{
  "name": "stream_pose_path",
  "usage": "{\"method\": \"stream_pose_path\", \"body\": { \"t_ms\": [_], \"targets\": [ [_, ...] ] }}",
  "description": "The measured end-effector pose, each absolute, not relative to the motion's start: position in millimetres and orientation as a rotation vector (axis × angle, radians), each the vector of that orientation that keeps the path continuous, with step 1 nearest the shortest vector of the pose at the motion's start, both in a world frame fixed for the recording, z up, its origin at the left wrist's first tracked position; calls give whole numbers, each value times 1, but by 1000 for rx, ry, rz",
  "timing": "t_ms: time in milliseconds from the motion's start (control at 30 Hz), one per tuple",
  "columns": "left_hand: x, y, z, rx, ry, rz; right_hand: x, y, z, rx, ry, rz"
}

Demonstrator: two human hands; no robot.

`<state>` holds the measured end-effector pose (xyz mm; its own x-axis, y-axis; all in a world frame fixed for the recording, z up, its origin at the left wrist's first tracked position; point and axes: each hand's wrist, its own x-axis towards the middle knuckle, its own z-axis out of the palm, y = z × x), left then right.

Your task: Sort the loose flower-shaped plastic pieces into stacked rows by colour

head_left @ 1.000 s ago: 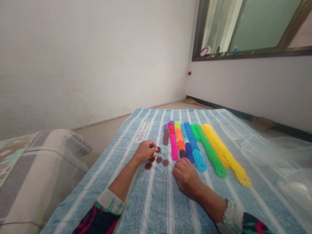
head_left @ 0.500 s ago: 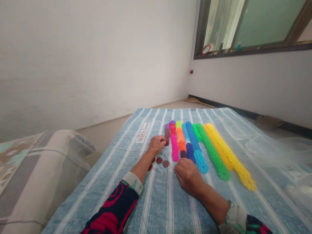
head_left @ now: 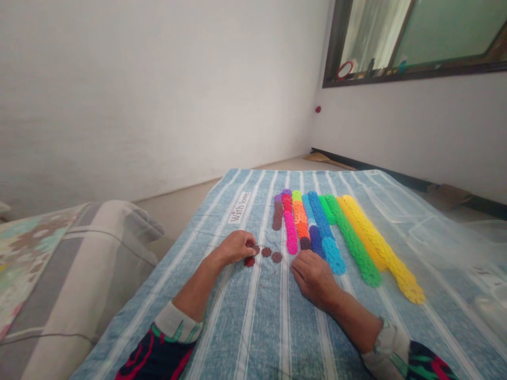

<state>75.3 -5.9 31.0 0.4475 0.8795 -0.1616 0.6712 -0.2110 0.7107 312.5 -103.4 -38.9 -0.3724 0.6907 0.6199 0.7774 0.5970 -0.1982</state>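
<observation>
My left hand is closed in a pinch at a small brown scalloped disc, low over the cloth. Just below its fingertips lies a dark red-brown disc. Two more loose discs, a brown one and a greyer brown one, lie to the right. My right hand rests on the cloth with curled fingers, close to dark brown discs ending an orange row; what its fingers hold, if anything, is hidden. A row of overlapping brown discs lies beyond, left of a pink row.
Blue, green and yellow disc rows fan out to the right on the striped cloth. Clear plastic lies at the right edge. A covered seat or bed stands at left.
My left hand has come back from the end of the brown row, leftward and nearer, to the loose discs. My right hand has stayed in nearly the same place. The view has shifted slightly.
</observation>
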Motion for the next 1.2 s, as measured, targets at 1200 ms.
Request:
{"method": "stream_pose_path", "body": {
  "t_ms": [1200],
  "targets": [
    [140, 40, 1, 2343, 1529, 757, 312, -103, -37, -1255, -2223, -143]
  ]
}}
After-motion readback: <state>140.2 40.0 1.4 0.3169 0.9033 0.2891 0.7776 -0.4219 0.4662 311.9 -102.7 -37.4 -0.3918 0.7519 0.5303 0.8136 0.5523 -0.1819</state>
